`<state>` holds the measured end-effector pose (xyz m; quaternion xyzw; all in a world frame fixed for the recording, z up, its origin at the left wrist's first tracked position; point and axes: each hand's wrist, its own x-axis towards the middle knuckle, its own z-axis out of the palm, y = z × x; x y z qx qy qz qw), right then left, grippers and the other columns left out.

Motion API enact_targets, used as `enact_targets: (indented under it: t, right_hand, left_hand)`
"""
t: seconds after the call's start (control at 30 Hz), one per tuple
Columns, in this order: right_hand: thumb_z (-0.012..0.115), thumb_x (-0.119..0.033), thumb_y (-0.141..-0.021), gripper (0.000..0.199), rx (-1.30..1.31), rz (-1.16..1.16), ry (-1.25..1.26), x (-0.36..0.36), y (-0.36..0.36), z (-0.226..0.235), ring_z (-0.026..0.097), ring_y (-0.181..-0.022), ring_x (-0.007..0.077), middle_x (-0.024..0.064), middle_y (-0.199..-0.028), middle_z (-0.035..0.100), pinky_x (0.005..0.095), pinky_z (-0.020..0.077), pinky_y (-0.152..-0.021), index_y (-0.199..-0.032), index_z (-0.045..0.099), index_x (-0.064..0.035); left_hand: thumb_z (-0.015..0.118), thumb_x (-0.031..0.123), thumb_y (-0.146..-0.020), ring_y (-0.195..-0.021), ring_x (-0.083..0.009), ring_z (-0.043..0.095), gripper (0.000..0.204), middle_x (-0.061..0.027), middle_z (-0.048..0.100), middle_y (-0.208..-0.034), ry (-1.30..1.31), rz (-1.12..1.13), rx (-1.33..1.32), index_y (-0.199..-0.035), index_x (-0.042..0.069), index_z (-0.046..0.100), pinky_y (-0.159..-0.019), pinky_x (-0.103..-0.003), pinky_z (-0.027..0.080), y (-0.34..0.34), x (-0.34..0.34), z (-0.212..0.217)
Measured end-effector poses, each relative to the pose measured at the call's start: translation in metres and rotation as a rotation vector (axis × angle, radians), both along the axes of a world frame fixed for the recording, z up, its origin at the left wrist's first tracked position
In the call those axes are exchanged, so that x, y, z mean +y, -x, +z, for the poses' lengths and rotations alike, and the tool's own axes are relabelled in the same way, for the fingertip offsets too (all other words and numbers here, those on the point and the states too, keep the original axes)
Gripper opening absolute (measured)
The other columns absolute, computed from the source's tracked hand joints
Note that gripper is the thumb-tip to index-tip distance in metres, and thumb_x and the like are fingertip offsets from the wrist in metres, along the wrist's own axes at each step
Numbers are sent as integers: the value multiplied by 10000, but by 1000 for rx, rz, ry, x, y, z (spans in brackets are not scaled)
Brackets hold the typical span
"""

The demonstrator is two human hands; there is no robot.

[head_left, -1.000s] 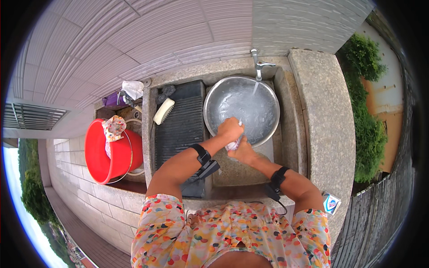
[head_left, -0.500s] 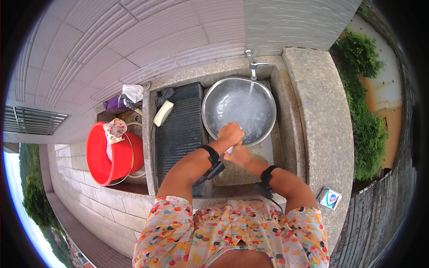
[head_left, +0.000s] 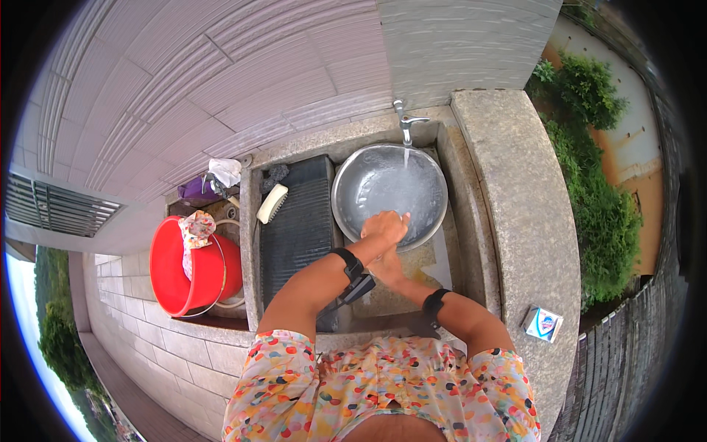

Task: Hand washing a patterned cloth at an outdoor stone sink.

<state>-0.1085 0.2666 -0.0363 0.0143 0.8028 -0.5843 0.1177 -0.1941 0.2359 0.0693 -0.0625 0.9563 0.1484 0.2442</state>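
Over the near rim of a round metal basin, my two hands are pressed together. My left hand lies on top, its fingers curled round out of sight. Beneath it is my right hand, mostly covered by the left, its fingers hidden. Whatever lies between the palms cannot be seen from above. Inside the basin is cloudy, slightly foamy water. A thin stream runs into it from the metal tap at the far side, whose lever points right.
Left of the basin is a dark ribbed washboard slab with a white scrubbing brush on it. Further left stands a red bucket with a patterned cloth over its rim. A small box sits on the right stone ledge.
My hands have shifted against each other, the left now covering more of the right. A whitish thing glimpsed between them earlier is hidden. The whole view has tilted slightly.
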Motion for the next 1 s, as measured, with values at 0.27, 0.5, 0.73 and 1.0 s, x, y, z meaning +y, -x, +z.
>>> enact_targets:
  t: [0.27, 0.5, 0.73, 1.0]
  right_hand:
    - [659, -276, -588, 482, -284, -355, 355, 51, 23, 39, 585, -762, 211, 114, -836, 621, 312, 440, -700, -984, 560, -20]
    - [625, -261, -621, 373, -444, -318, 417, 89, 0, 69, 539, -666, 131, 55, -750, 597, 274, 433, -629, -896, 583, -13]
    - [626, -319, -601, 431, -429, -324, 382, 106, -10, 79, 542, -705, 143, 68, -786, 598, 281, 430, -641, -913, 592, -24]
    - [621, -331, -617, 417, -389, -372, 457, 114, 4, 95, 536, -674, 150, 49, -771, 589, 281, 426, -626, -916, 591, -41]
  left_hand:
    - [526, 342, -796, -1125, -380, 381, 551, -201, 294, -1291, -328, -140, 375, -1203, -2, 383, -909, -401, 357, 75, 9, 29]
    - [572, 151, -745, -1122, -394, 377, 583, -166, 184, -1351, -312, -234, 575, -1241, -23, 319, -930, -409, 350, 129, 69, 32]
    - [541, 237, -761, -959, -314, 521, 366, -113, 471, -1109, -40, -320, 587, -1061, 34, 488, -774, -419, 449, 145, 61, 29]
    - [501, 142, -744, -899, -300, 547, 134, -85, 556, -956, 137, -536, 593, -809, 71, 595, -733, -427, 457, 122, 13, 43]
